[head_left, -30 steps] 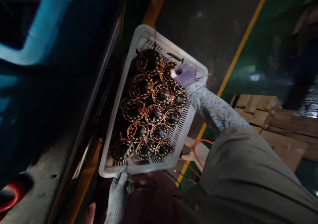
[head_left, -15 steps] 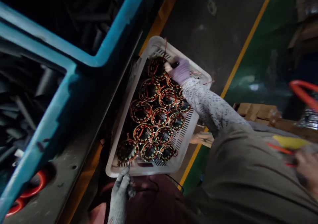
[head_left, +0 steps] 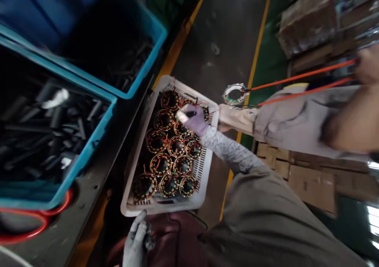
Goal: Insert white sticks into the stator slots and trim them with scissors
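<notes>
A white plastic crate (head_left: pixel 204 172) holds several wire-wound rings (head_left: pixel 161 164) with red and yellow-green leads, set in rows. My right hand (head_left: pixel 194 120), in a lavender glove under a patterned sleeve, reaches over the rings in the crate's upper part. Its fingers are curled, and a small dark thing shows at the thumb; I cannot make out what it is. My left hand (head_left: pixel 137 237), in a dirty grey glove, is at the crate's near rim, fingers loosely bent and thumb apart. Its fingertips lie close to the rim; contact is uncertain.
Blue bins (head_left: pixel 103 117) of short black pieces stand at left on a dark bench, with red-handled tools (head_left: pixel 44 223) beside them. At right, a co-worker's hand (head_left: pixel 237 115) is beside a white ring (head_left: pixel 235 94) with orange leads. Cardboard boxes (head_left: pixel 308 180) lie beyond.
My view has shifted. My right hand has come a little nearer over the rings. The co-worker's forearm and the white ring have come into sight beside the crate.
</notes>
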Demonstrator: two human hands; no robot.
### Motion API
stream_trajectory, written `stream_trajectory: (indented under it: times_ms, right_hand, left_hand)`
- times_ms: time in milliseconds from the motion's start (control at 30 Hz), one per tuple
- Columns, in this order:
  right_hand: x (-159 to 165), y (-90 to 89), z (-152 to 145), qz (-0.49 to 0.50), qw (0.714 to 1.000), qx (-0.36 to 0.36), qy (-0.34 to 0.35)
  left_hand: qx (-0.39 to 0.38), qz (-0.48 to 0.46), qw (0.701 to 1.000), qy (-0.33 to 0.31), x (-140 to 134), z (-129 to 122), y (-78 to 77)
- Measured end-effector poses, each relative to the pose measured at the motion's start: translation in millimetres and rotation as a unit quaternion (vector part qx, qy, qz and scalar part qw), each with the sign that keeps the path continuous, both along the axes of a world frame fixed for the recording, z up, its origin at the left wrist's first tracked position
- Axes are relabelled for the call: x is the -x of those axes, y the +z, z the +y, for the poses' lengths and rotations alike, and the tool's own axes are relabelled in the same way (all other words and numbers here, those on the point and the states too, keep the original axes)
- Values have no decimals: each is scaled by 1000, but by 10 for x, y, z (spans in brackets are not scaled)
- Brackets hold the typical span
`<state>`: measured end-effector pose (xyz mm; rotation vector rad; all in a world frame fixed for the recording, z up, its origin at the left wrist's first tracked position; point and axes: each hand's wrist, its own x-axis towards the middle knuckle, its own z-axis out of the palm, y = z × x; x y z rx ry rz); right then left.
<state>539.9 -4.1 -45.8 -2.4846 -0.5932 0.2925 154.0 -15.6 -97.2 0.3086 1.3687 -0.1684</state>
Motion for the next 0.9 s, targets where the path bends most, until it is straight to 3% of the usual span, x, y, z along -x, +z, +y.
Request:
stream_trajectory:
  times_ms: [200, 233, 267, 400, 600, 733, 833, 900]
  right_hand:
    - [1339, 701, -541, 88, 988, -129, -8]
    - [1574, 792, -636, 105, 977, -163, -84]
    - [1795, 866, -711, 120, 972, -176, -96]
    - [2685, 1099, -702, 177, 965, -180, -77]
    - [4231, 1432, 29, 228, 944, -213, 106]
    - [4974, 1348, 665, 144, 923, -166, 317]
    - [5312, 1217, 1063, 34, 881, -73, 467]
    - [5458, 1135, 1269, -34, 852, 13, 522]
  left_hand:
    - [-107, -98, 989, -29, 248, 27, 592]
    - [-121, -93, 988, -10, 346, 18, 669]
    - [-133, -94, 987, 4, 460, 20, 726]
    - [-164, -202, 965, -24, 1113, 113, 885]
    - [-222, -213, 948, 80, 2551, 74, 1122]
    - [-220, -176, 945, 164, 3372, 14, 1023]
    - [-205, -142, 944, 217, 3729, -42, 883]
    - [-193, -130, 942, 243, 3876, -90, 789]
